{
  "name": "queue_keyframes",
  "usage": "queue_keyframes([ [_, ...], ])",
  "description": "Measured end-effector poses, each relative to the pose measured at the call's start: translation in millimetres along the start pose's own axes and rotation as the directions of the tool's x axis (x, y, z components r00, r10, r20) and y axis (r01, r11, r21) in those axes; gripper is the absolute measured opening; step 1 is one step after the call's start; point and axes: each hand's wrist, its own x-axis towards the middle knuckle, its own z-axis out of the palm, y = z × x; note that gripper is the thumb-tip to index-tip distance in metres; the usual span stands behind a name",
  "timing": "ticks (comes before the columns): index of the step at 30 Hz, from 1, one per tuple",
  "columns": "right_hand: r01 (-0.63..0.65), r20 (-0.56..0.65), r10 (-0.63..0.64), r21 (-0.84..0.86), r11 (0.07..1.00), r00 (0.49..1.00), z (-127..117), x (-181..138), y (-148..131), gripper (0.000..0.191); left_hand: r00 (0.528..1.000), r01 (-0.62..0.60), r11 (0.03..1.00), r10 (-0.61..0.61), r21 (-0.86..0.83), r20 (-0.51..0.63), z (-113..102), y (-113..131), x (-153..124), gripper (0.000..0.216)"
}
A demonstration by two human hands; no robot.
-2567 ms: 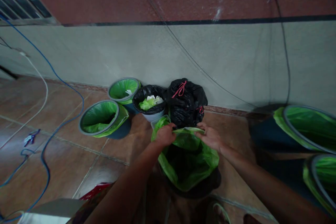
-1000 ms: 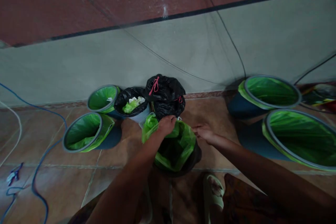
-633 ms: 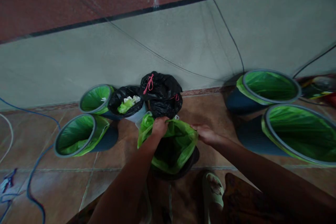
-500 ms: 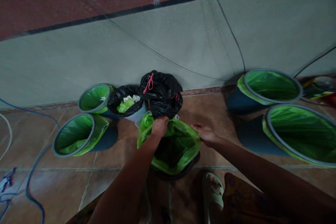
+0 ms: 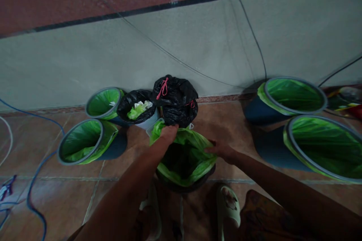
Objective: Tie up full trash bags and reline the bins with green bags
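A green bin bag lines a dark bin standing between my feet, its mouth spread wide over the rim. My left hand is closed on the far left part of the bag's edge. On the right side my right hand pinches the bag's edge, thumb and fingers together. Just beyond the bin sit black tied rubbish bags with pink ties. The bin's inside is dark, and its lower part is hidden.
A white bin with a black liner holds crumpled waste. Blue bins with green liners stand in pairs, left and right. A blue hose runs over the tiles at left. The grey wall closes off the far side.
My right hand has shifted slightly inward over the bag's edge. The left hand keeps its hold, a little nearer the black bags. The view has moved slightly.
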Motion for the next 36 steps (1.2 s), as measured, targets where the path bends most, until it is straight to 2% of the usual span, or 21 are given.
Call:
queue_keyframes([
  [3, -0.067, 0.069, 0.064, 0.04, 0.997, 0.996, -2, -5, -5, 0.056, 1.0, 0.014, 1.0, -0.014, 0.016, -0.024, -11, 5, -7, 0.076],
  [5, -0.083, 0.076, 0.079, 0.056, 0.995, 0.994, -5, -9, -10, 0.056, 0.999, -0.037, 0.998, 0.035, -0.051, -0.033, -19, 12, -10, 0.09],
  [7, -0.088, 0.107, 0.08, 0.075, 0.993, 0.991, -9, -12, -13, 0.049, 0.989, -0.149, 0.975, 0.143, -0.163, -0.047, -23, 24, -10, 0.081],
  [10, -0.129, 0.138, 0.114, 0.1, 0.987, 0.984, -16, -15, -11, 0.042, 0.96, -0.276, 0.928, 0.256, -0.25, -0.11, -19, 42, -7, 0.052],
  [13, -0.13, 0.139, 0.107, 0.168, 0.977, 0.985, -23, -16, -3, 0.036, 0.945, -0.318, 0.925, 0.291, -0.209, -0.148, -4, 52, -4, 0.039],
  [17, -0.106, 0.146, 0.074, 0.231, 0.967, 0.987, -26, -20, 5, 0.048, 0.919, -0.355, 0.928, 0.323, -0.116, -0.225, 16, 51, 1, 0.026],
  [21, -0.142, 0.207, 0.095, 0.226, 0.964, 0.974, -26, -33, 9, 0.048, 0.91, -0.352, 0.932, 0.319, -0.086, -0.267, 26, 51, 9, 0.024],
  [26, -0.224, 0.16, 0.191, 0.228, 0.947, 0.968, -27, -50, 32, 0.051, 0.909, -0.357, 0.929, 0.323, -0.094, -0.263, 27, 54, 14, 0.028],
  [31, -0.192, 0.16, 0.159, 0.218, 0.957, 0.974, -26, -45, 62, 0.044, 0.925, -0.335, 0.938, 0.309, -0.087, -0.221, 23, 55, 13, 0.029],
  [36, -0.175, 0.142, 0.163, 0.077, 0.982, 0.976, -23, -41, 63, 0.035, 0.932, -0.325, 0.941, 0.304, -0.089, -0.198, 20, 57, 11, 0.03],
])
